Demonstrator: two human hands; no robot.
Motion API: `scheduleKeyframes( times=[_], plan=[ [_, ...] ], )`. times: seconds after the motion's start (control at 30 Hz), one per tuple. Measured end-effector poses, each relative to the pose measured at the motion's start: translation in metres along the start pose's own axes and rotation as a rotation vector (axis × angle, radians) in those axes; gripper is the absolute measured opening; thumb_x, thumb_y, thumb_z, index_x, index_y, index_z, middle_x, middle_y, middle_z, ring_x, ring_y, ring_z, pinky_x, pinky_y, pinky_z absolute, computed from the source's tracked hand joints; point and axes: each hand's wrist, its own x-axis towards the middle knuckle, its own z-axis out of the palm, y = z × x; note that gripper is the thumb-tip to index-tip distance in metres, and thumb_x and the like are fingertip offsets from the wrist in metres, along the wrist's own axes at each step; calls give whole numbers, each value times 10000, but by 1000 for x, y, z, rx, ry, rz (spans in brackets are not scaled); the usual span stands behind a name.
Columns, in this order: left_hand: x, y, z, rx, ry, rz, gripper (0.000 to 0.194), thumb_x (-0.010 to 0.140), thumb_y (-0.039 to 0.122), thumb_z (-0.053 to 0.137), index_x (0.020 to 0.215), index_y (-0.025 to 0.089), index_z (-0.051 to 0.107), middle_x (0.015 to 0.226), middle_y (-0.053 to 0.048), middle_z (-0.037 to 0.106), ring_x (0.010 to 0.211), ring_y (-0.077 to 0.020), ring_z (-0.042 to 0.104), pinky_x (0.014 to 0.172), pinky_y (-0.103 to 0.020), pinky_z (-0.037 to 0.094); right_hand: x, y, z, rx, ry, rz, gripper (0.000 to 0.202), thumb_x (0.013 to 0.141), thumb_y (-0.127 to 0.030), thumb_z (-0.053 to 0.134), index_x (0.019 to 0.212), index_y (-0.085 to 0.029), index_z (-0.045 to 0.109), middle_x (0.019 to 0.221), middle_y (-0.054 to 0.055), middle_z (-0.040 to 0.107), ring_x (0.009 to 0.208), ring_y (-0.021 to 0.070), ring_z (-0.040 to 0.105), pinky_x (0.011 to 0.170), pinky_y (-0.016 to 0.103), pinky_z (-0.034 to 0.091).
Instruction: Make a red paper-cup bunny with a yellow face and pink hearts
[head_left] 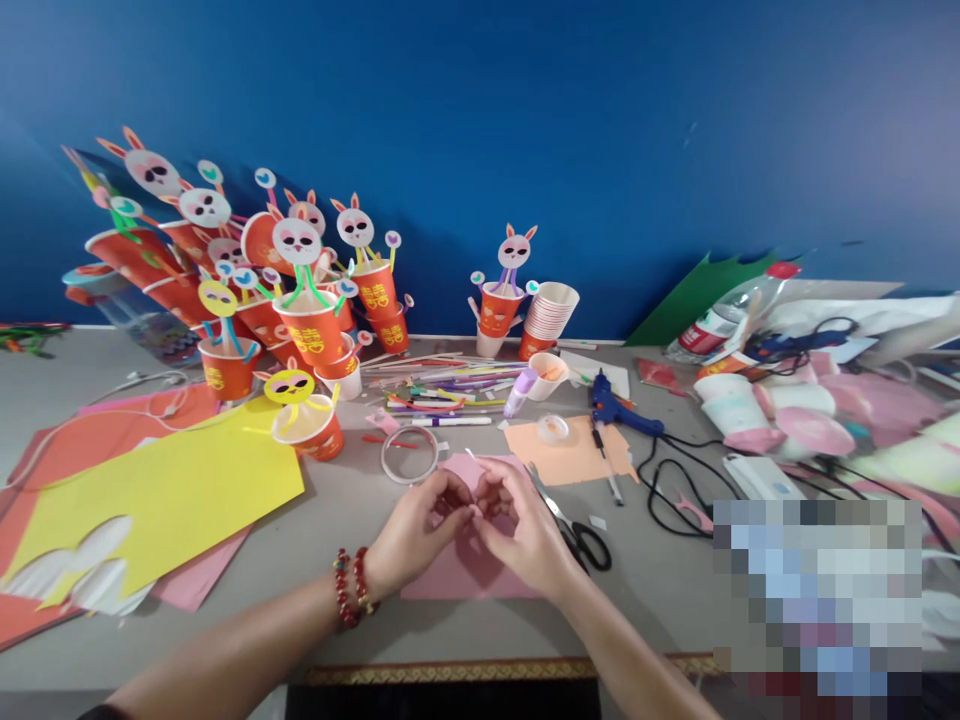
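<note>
Both hands meet over a sheet of pink paper (pixel 469 570) that lies flat on the grey table (pixel 360 620), near its front edge. The left hand (pixel 416 530) and the right hand (pixel 521 530) have their fingertips together, pinching something very small between them; it is too small to say what it is. The left wrist wears two strings of round red beads (pixel 351 588).

Just right of the right hand lie scissors (pixel 574 530) with black handles and metal blades. Behind the hands lies a thin ring of clear tape (pixel 409 455), and to the right of it an orange paper piece (pixel 574 455) with torn edges, on which a small round transparent lid (pixel 553 428) sits. A blue glue gun (pixel 619 408) rests beside it, and its black cable (pixel 667 490) curls on the table.

On the left lies a large yellow sheet (pixel 172 500) with rounded shapes cut out of its corner, over red and pink sheets. Behind it stand many orange paper cups (pixel 311 335) with rabbit faces of paper on coloured straws; I count about ten, but they overlap and the exact number is not clear. One more rabbit cup (pixel 499 305) stands alone in the middle, next to a leaning stack of white cups (pixel 551 310). Loose straws (pixel 442 390) lie in a heap, too many to count.

The right side is crowded with pink and white things in plastic, hard to make out, and a blurred block covers the lower right corner.
</note>
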Motion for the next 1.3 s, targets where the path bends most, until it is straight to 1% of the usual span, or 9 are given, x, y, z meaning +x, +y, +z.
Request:
scheduleKeyframes(
  times=[0.17, 0.37, 0.47, 0.6, 0.83, 0.93, 1.13, 1.2, 1.3],
  plan=[
    [-2, 0, 1, 167, 50, 210, 107, 879, 106, 512, 876, 206, 551, 893, -36, 590, 823, -173, 583, 764, -301, 485, 0, 0, 4, 133, 123, 34, 483, 836, -157, 604, 1284, -264, 457, 942, 24, 562, 796, 155, 621, 708, 288, 564],
    [-4, 6, 0, 186, -8, 252, 206, 848, 85, 550, 1008, 211, 581, 975, -54, 644, 919, -194, 608, 839, -330, 491, 0, -6, 4, 267, 150, 64, 456, 853, -205, 627, 1272, -266, 459, 966, 22, 556, 791, 141, 620, 706, 273, 549],
    [-4, 5, -1, 105, 2, 205, 217, 844, 115, 593, 1036, 216, 604, 988, -43, 672, 928, -186, 627, 854, -322, 494, -2, -9, 3, 246, 118, 37, 452, 889, -225, 604, 1306, -262, 435, 999, 38, 575, 848, 157, 633, 759, 298, 553],
    [-2, 0, -1, -31, 43, 48, 90, 889, 221, 590, 957, 200, 645, 889, -35, 694, 823, -173, 651, 752, -286, 511, -3, -10, 4, 233, 96, 8, 440, 916, -232, 579, 1327, -260, 424, 1043, 60, 596, 899, 173, 646, 809, 328, 559],
    [1, 0, 2, -298, 14, -118, 195, 904, 325, 580, 849, 154, 654, 748, -35, 682, 663, -144, 618, 638, -246, 490, -2, -5, 5, 172, 136, 24, 384, 926, -203, 552, 1292, -270, 460, 990, 41, 601, 805, 157, 648, 737, 302, 565],
    [1, 2, 3, -334, -19, -135, 193, 896, 326, 588, 838, 150, 643, 741, -34, 675, 654, -141, 607, 630, -241, 484, -2, -4, 5, 135, 151, 33, 358, 924, -198, 546, 1269, -263, 479, 928, 30, 598, 750, 155, 635, 691, 293, 558],
    [-1, -1, 1, -204, 1, -94, 118, 871, 273, 611, 849, 159, 630, 791, -32, 642, 720, -149, 587, 674, -246, 466, -2, -5, 4, 85, 107, 21, 421, 902, -160, 542, 1301, -270, 466, 894, 18, 608, 717, 154, 622, 658, 284, 545],
    [0, -3, 1, -247, 2, -116, 136, 873, 284, 609, 818, 160, 610, 748, -17, 617, 675, -133, 563, 631, -231, 448, -2, -7, 3, 56, 96, 13, 435, 901, -163, 551, 1315, -267, 471, 924, 26, 611, 747, 157, 625, 699, 294, 543],
    [2, -5, 0, -406, 14, -162, 176, 867, 317, 627, 802, 160, 584, 709, -6, 612, 645, -123, 566, 614, -224, 443, -2, -7, 1, 39, 161, 7, 375, 891, -201, 609, 1253, -269, 536, 1012, 42, 590, 757, 147, 604, 708, 285, 530]
  ],
)
